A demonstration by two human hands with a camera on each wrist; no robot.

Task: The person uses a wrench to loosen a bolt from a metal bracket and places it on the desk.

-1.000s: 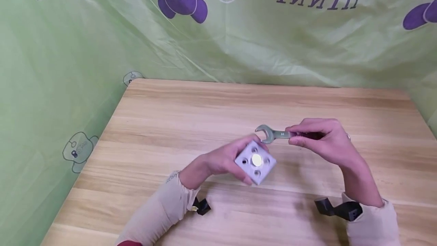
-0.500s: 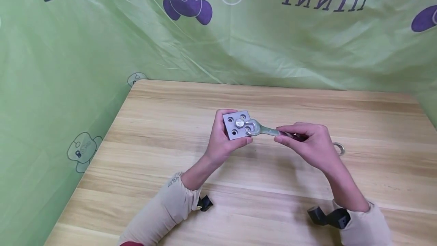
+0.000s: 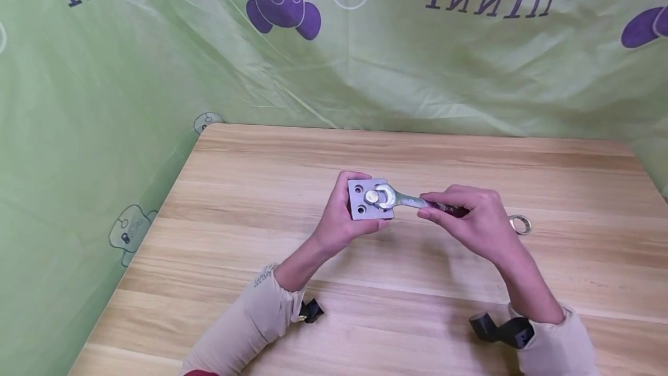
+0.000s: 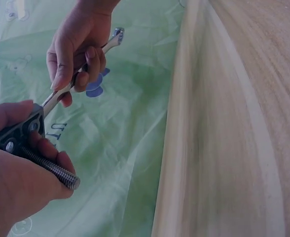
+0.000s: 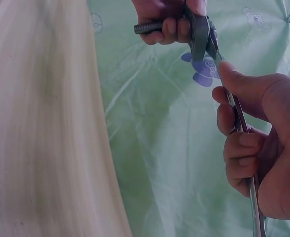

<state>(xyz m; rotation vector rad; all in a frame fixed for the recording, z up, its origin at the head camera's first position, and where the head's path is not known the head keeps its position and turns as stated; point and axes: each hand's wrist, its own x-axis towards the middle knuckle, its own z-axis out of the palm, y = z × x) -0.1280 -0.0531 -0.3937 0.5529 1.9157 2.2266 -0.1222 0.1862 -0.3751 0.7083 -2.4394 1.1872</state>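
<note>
A square metal plate (image 3: 356,199) with several holes has a bolt (image 3: 371,196) through its middle. My left hand (image 3: 336,213) grips the plate by its edges, thumb on the near side. In the left wrist view the bolt's threaded shank (image 4: 54,169) sticks out behind the plate, beside the curled fingers. My right hand (image 3: 477,219) holds a combination wrench (image 3: 409,201) by its handle. The wrench's open end lies against the plate at the bolt head; whether it fully seats there I cannot tell. Its ring end (image 3: 521,224) shows beyond the right hand.
Both hands are above a wood-grain table (image 3: 250,190). A green printed cloth (image 3: 156,74) hangs behind the table and along its left side. Black wrist mounts (image 3: 501,331) sit at both cream sleeves (image 3: 245,318).
The plate has risen away from me and turned from a diamond pose to nearly square. The wrench's open end has come from beyond the plate's corner onto the bolt head.
</note>
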